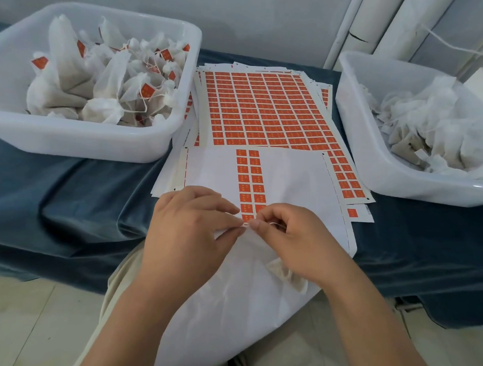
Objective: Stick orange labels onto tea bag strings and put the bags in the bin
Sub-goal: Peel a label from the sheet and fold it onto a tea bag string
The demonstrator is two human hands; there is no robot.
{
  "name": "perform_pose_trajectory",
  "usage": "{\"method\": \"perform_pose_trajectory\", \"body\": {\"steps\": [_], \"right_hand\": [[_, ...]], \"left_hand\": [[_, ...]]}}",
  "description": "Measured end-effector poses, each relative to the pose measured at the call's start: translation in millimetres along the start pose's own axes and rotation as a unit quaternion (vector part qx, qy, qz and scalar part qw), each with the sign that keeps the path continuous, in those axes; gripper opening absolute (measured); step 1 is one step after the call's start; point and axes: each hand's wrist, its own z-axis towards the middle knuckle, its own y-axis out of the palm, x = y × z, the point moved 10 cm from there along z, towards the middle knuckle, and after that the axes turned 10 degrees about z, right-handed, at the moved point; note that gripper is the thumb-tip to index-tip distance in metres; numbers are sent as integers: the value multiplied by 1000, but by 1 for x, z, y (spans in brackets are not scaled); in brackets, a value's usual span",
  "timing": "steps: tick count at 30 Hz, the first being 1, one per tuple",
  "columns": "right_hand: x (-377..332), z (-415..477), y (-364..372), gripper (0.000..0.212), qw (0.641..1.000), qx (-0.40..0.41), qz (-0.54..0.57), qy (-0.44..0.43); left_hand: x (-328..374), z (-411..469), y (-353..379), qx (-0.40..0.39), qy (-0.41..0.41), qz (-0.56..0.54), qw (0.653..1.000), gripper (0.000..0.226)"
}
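Note:
My left hand and my right hand meet over the near end of a mostly peeled label sheet, fingertips together. Both pinch a thin white tea bag string right at the lowest orange labels of the remaining two columns. The tea bag hangs under my right palm, partly hidden. A full sheet of orange labels lies behind. The white bin on the left holds several labelled tea bags.
A second white bin at the right holds unlabelled tea bags. Both bins and a stack of label sheets sit on a dark blue cloth. The near sheet droops over the table edge onto my lap. White pipes stand behind.

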Motion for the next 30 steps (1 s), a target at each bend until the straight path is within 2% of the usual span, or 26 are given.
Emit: {"method": "perform_pose_trajectory", "body": {"steps": [4, 9, 20, 30], "right_hand": [[-1, 0, -6, 12, 1000, 16, 14, -8], [-15, -4, -4, 13, 997, 32, -28, -66], [-8, 0, 0, 12, 997, -63, 51, 11], [-2, -3, -4, 10, 990, -49, 129, 27]], "left_hand": [[-3, 0, 0, -4, -10, -4, 1000, 10], [1, 2, -2, 2, 8, 2, 1000, 11], [7, 4, -2, 5, 33, -1, 999, 10], [2, -2, -5, 22, 24, -18, 999, 16]]}}
